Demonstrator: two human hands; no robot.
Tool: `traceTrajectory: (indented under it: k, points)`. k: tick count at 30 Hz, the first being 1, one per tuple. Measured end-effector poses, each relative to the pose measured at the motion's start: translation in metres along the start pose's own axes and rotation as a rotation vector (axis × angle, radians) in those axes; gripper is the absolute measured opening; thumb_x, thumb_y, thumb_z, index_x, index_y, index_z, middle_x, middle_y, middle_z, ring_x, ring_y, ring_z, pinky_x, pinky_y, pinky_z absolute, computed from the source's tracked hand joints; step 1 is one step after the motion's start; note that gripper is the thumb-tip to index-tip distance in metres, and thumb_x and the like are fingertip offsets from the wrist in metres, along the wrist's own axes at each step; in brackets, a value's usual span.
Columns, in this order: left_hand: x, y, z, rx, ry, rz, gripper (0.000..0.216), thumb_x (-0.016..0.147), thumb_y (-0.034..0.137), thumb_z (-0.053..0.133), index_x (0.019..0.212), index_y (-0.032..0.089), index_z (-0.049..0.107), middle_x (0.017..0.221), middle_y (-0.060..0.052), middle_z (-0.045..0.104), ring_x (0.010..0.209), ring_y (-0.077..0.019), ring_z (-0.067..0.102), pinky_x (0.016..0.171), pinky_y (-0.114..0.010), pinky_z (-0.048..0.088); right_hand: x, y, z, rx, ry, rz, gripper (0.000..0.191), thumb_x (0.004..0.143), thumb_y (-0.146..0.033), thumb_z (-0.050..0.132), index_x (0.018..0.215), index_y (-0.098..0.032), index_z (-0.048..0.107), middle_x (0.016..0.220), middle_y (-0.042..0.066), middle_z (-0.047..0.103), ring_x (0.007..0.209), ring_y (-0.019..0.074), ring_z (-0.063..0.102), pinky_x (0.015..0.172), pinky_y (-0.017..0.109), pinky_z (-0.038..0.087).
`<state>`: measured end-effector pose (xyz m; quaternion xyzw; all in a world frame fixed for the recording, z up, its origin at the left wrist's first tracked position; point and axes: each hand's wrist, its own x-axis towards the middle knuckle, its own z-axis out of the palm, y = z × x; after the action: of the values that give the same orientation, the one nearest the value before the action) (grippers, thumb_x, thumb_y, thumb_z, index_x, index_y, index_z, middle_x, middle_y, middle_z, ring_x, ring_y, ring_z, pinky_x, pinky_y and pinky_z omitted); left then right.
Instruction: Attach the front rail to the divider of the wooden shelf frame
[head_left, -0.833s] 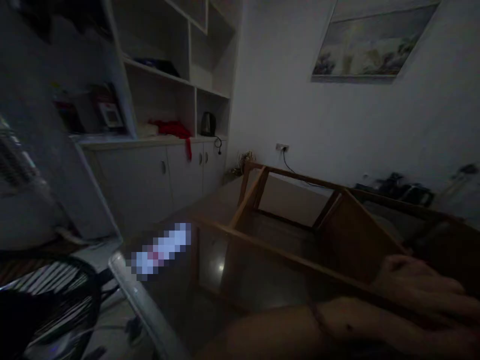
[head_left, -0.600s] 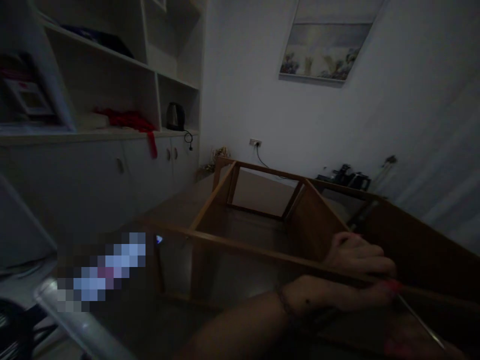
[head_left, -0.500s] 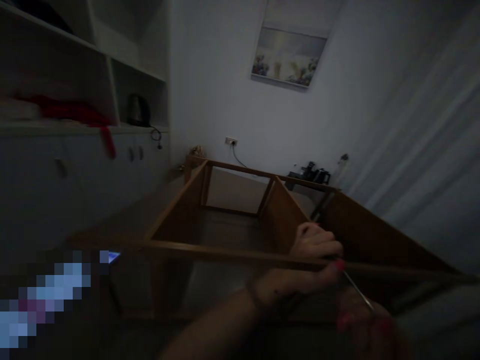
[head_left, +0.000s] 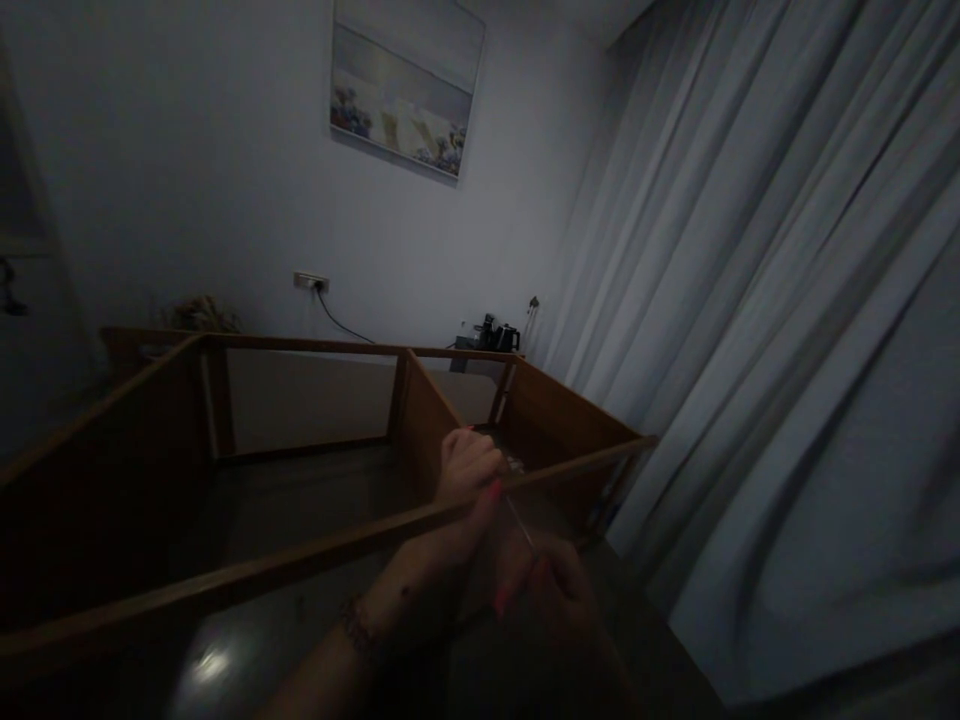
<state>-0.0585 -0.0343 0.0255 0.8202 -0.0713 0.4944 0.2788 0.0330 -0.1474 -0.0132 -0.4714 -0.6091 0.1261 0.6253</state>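
I had the left hand (head_left: 469, 468) wrapped over the near rail (head_left: 285, 561) of the wooden frame (head_left: 326, 346), fingers on the far side and the pink-nailed thumb on the near side, so the wood sat between them. The hold was right of the rail's middle, about where the inner divider (head_left: 421, 425) ran toward it. A bracelet (head_left: 358, 625) circled the left wrist.

The right hand (head_left: 559, 585) was lower and closer to the camera, pinching a thin metal rod (head_left: 521, 523) between thumb and fingers. The rod slanted up and leftward, its upper end just beside the left thumb; in the dim, blurred view I could not tell whether the tip touched the wood.

The frame stood across a dark, glossy surface (head_left: 300, 510), its near right corner close to that surface's right edge, where a pale curtain (head_left: 720, 250) hung in folds. Beyond the frame's far right corner I made out a black jug (head_left: 507, 338), and behind its far left corner a dried plant (head_left: 202, 315). On the wall above the far rail were a socket (head_left: 310, 281) with a dark cable (head_left: 341, 325) and a framed picture (head_left: 405, 95).
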Motion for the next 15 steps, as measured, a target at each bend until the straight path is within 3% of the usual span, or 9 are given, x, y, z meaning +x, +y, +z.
traceTrajectory:
  k: [6, 10, 12, 15]
  points:
    - [0.009, 0.008, -0.001, 0.022, 0.066, -0.08, 0.035, 0.091, 0.042, 0.023, 0.086, 0.024, 0.053, 0.086, -0.006, 0.052, 0.093, -0.0243, 0.046, 0.096, -0.047, 0.031, 0.002, 0.003, -0.001, -0.051, 0.042, 0.033, 0.048, 0.088, -0.059, 0.039, 0.073, -0.02, 0.063, 0.06, 0.001, 0.057, 0.052, 0.012, 0.051, 0.05, 0.024, 0.04]
    - [0.009, 0.004, 0.002, 0.022, 0.056, -0.057, 0.035, 0.091, 0.042, 0.023, 0.083, 0.024, 0.052, 0.084, -0.006, 0.051, 0.092, -0.0239, 0.044, 0.095, -0.047, 0.031, 0.003, 0.002, -0.001, -0.072, 0.226, -0.03, 0.037, 0.082, -0.057, 0.052, 0.103, -0.027, 0.052, 0.077, 0.0, 0.055, 0.061, 0.013, 0.051, 0.054, 0.025, 0.043]
    - [0.01, -0.002, 0.006, 0.015, 0.074, -0.036, 0.037, 0.092, 0.043, 0.021, 0.08, 0.024, 0.05, 0.081, -0.005, 0.049, 0.091, -0.0235, 0.044, 0.095, -0.046, 0.031, 0.003, -0.001, -0.001, -0.145, 0.199, -0.095, 0.032, 0.087, -0.051, 0.048, 0.11, -0.029, 0.05, 0.084, 0.001, 0.055, 0.067, 0.0137, 0.052, 0.06, 0.026, 0.044]
    - [0.01, -0.007, 0.01, 0.004, 0.102, -0.034, 0.039, 0.092, 0.043, 0.018, 0.082, 0.024, 0.05, 0.079, -0.004, 0.048, 0.089, -0.0228, 0.044, 0.095, -0.045, 0.031, 0.005, -0.006, -0.002, -0.255, 0.116, -0.155, 0.027, 0.092, -0.046, 0.042, 0.096, -0.028, 0.061, 0.085, 0.002, 0.054, 0.076, 0.0146, 0.053, 0.068, 0.027, 0.044]
